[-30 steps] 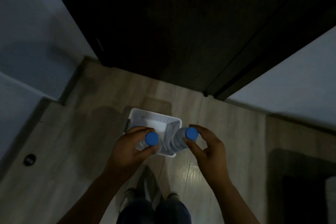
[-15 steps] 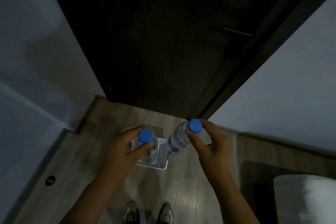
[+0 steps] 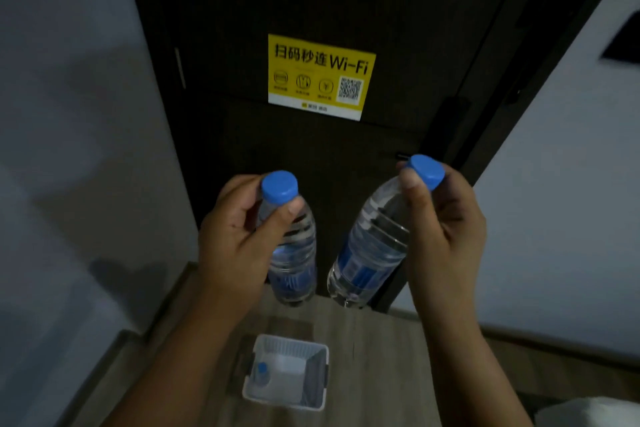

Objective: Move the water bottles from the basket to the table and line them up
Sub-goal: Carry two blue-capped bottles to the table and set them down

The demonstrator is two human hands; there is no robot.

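My left hand [image 3: 235,239] grips a clear water bottle [image 3: 294,253] with a blue cap by its neck, held upright high above the floor. My right hand [image 3: 446,232] holds a second blue-capped bottle [image 3: 370,253] near its cap, its base tilted to the left. Far below, a white plastic basket [image 3: 311,350] stands on the wooden floor. One more bottle [image 3: 261,373] lies inside its left part. No table is in view.
A dark door [image 3: 329,166] with a yellow Wi-Fi sticker [image 3: 320,76] fills the middle ahead. Pale walls stand on the left [image 3: 69,149] and right [image 3: 571,184]. Something white shows at the bottom right corner [image 3: 588,412].
Both hands have risen with their bottles from the basket, and the view has tilted up the door. The basket now lies well below the hands.
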